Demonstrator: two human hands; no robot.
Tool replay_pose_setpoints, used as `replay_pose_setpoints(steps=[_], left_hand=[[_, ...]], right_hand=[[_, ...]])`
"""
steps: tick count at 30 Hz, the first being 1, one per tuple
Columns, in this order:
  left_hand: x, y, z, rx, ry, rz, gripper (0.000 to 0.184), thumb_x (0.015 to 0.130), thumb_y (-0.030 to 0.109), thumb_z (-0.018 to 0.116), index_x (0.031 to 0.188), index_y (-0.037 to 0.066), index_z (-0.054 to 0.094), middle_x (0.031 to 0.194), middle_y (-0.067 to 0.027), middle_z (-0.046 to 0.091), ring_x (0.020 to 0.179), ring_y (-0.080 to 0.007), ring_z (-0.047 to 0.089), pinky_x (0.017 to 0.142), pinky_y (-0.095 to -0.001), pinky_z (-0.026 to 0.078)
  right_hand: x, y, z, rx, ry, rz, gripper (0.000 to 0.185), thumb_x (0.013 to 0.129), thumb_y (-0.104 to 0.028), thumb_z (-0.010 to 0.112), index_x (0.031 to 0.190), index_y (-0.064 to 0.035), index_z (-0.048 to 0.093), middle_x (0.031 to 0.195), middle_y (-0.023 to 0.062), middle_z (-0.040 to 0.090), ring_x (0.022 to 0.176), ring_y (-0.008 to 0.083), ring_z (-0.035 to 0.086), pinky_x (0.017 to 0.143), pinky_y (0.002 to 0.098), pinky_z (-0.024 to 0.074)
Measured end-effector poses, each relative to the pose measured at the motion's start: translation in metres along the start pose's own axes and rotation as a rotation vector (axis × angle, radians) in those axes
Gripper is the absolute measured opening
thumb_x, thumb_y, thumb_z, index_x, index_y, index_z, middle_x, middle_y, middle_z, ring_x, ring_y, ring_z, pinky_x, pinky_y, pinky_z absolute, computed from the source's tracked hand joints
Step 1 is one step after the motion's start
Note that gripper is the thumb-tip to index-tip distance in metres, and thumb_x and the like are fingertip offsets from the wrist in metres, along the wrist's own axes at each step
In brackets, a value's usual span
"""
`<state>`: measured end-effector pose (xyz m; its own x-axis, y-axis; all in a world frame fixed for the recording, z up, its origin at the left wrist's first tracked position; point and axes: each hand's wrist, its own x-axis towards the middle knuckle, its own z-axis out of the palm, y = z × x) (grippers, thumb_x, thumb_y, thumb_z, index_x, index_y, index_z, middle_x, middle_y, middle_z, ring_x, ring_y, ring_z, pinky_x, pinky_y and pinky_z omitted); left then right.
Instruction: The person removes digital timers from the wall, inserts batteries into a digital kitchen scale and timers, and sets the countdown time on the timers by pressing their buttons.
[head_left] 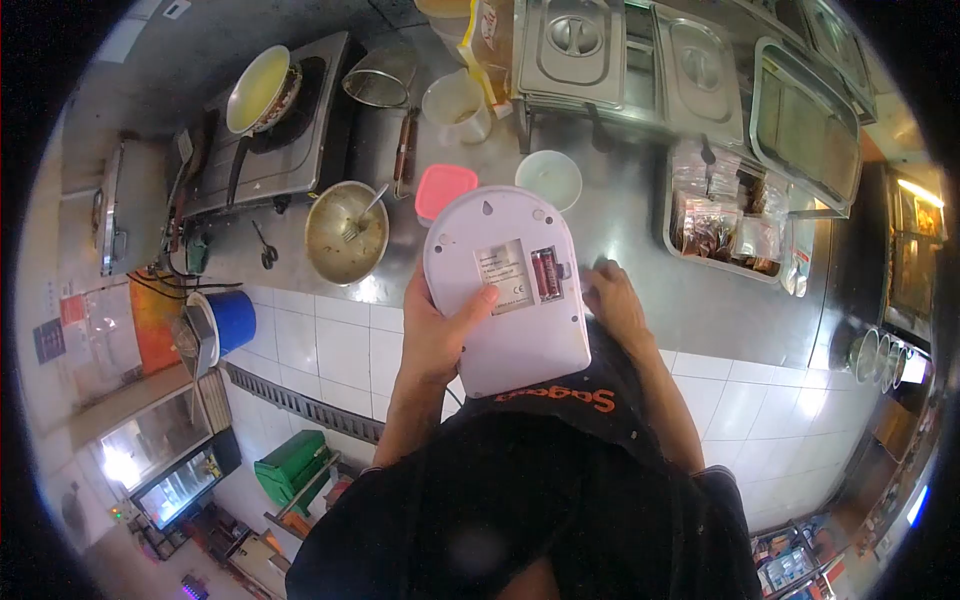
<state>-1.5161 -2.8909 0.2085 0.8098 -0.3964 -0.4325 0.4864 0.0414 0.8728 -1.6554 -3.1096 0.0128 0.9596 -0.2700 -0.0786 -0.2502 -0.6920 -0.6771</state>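
Observation:
My left hand grips a white kitchen scale from its left side, thumb across the label on its underside. The scale is turned over with its bottom facing up at me. Its battery compartment has no cover on, and red batteries lie inside. To the right of the scale, my right hand is by the counter's front edge, fingers curled together; whatever they may hold is hidden. Just beyond the scale are a pink-lidded container and a white bowl.
A steel bowl with a fork, scissors and a strainer lie left on the steel counter. A pan sits on the stove. At right is a tray of bagged food; lidded steel pans stand behind.

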Motion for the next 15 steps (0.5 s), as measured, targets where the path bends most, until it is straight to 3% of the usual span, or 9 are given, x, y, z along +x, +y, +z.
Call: replay_pose_setpoints(steps=[5,7,10,15], left_hand=[[-0.001,-0.002,-0.002,-0.017,0.001,0.013,0.056,0.08,-0.001,0.073,0.131,-0.002,0.049,0.119,-0.0139,0.064,0.107,-0.0207,0.064,0.092,-0.0364,0.053],[-0.001,-0.003,-0.002,-0.028,-0.002,0.015,0.057,0.08,-0.001,0.073,0.131,-0.002,0.049,0.119,-0.0139,0.064,0.107,-0.0207,0.064,0.092,-0.0365,0.053],[-0.001,-0.007,-0.002,-0.03,-0.016,0.008,0.058,0.08,0.0,0.073,0.132,-0.002,0.049,0.12,-0.0138,0.064,0.106,-0.0206,0.064,0.093,-0.0366,0.053],[-0.001,-0.007,-0.002,-0.021,-0.026,0.029,0.059,0.08,0.001,0.074,0.133,-0.002,0.047,0.12,-0.0144,0.063,0.106,-0.0211,0.064,0.092,-0.0368,0.053]], right_hand=[[0.0,0.011,0.01,-0.028,-0.147,0.041,0.039,0.074,-0.004,0.073,0.112,-0.0073,0.066,0.104,0.0139,0.06,0.101,0.0346,0.059,0.086,0.0454,0.0509],[0.002,-0.01,0.003,-0.12,0.137,-0.08,0.031,0.075,-0.005,0.073,0.106,-0.0071,0.069,0.1,0.0119,0.06,0.099,0.0335,0.061,0.083,0.0446,0.0526],[0.005,-0.012,-0.004,-0.181,0.022,-0.223,0.022,0.077,-0.006,0.07,0.099,-0.0058,0.069,0.095,0.012,0.061,0.095,0.034,0.062,0.08,0.0443,0.0535],[0.008,-0.009,0.004,-0.16,-0.007,-0.14,0.011,0.08,-0.007,0.066,0.091,-0.0049,0.068,0.095,0.0105,0.062,0.096,0.0332,0.062,0.079,0.0451,0.0531]])
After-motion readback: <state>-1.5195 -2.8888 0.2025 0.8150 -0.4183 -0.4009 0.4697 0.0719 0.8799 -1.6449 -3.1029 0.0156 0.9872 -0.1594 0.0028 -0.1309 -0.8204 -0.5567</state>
